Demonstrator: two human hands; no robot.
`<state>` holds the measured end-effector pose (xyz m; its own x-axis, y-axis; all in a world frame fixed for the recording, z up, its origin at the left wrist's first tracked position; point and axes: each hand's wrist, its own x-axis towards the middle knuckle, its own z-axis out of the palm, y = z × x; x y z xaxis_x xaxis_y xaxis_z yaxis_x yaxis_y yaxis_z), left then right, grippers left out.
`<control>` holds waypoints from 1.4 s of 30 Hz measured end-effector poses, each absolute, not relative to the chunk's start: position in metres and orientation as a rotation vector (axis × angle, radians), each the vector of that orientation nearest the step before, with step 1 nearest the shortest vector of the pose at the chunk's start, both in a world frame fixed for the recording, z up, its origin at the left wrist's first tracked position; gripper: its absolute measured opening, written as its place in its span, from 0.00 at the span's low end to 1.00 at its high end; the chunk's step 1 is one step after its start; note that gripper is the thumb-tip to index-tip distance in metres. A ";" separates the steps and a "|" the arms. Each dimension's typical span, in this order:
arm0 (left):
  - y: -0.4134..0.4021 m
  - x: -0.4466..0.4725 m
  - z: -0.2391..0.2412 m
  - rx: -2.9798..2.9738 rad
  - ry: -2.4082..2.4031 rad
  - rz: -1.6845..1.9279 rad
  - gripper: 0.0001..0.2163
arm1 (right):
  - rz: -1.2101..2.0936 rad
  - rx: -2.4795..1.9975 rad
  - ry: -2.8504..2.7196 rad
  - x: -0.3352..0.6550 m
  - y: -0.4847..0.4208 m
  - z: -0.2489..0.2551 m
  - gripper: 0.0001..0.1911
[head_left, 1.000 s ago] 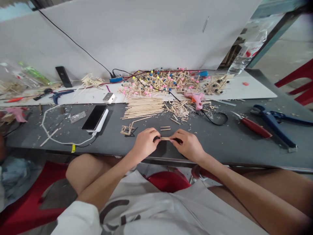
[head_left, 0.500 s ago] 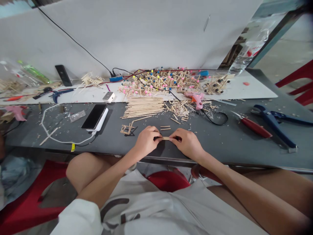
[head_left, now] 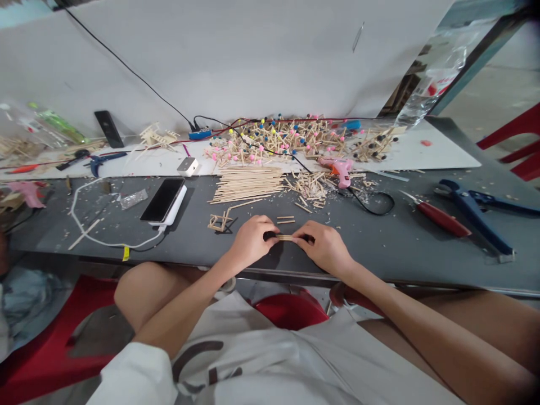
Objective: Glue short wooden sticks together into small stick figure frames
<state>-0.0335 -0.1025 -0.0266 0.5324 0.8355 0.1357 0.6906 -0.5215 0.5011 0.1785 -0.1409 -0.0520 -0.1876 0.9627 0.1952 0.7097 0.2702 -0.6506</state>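
Between my two hands are short wooden sticks (head_left: pixel 285 237), lying side by side and pinched at both ends. My left hand (head_left: pixel 254 241) is closed on their left end, and my right hand (head_left: pixel 323 245) grips the right end. Their exact number is hard to make out. Just beyond my fingers, two more short sticks (head_left: pixel 286 219) lie parallel on the grey table (head_left: pixel 358 253). A small open frame of glued sticks (head_left: pixel 219 221) stands to the left of my left hand.
Behind my hands lie a row of long sticks (head_left: pixel 248 184), a heap of cut pieces (head_left: pixel 311 188) and a pink glue gun (head_left: pixel 341 171). A red-handled knife (head_left: pixel 441 217) and blue cutters (head_left: pixel 476 216) are at right. A phone (head_left: pixel 163 201) with a white cable lies at left.
Hardly anything differs. Both hands keep their hold on the short sticks, with only a very slight shift of the fingers; the view has moved a touch.
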 end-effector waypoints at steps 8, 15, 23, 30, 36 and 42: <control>-0.099 -0.038 -0.023 2.269 1.243 0.608 0.09 | 0.568 -1.504 -1.974 0.179 -0.140 -0.053 0.06; -0.093 -0.041 -0.025 2.245 1.288 0.690 0.05 | 0.579 -1.485 -1.951 0.180 -0.141 -0.053 0.06; -0.089 -0.038 -0.033 2.135 1.277 0.733 0.09 | 0.587 -1.492 -1.930 0.179 -0.142 -0.053 0.04; -0.088 -0.038 -0.029 1.932 1.321 0.707 0.04 | 0.605 -1.496 -1.926 0.178 -0.142 -0.050 0.04; -0.090 -0.036 -0.033 1.894 1.295 0.754 0.05 | 0.607 -1.496 -1.918 0.178 -0.142 -0.050 0.04; -0.088 -0.034 -0.038 2.007 1.223 0.759 0.06 | 0.596 -1.505 -1.915 0.178 -0.142 -0.051 0.03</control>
<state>-0.0335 -0.0881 -0.0378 0.3945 0.9086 0.1369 0.5264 -0.3457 0.7768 0.1777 -0.1421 -0.0509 -0.1551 0.9685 0.1946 0.6872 0.2473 -0.6831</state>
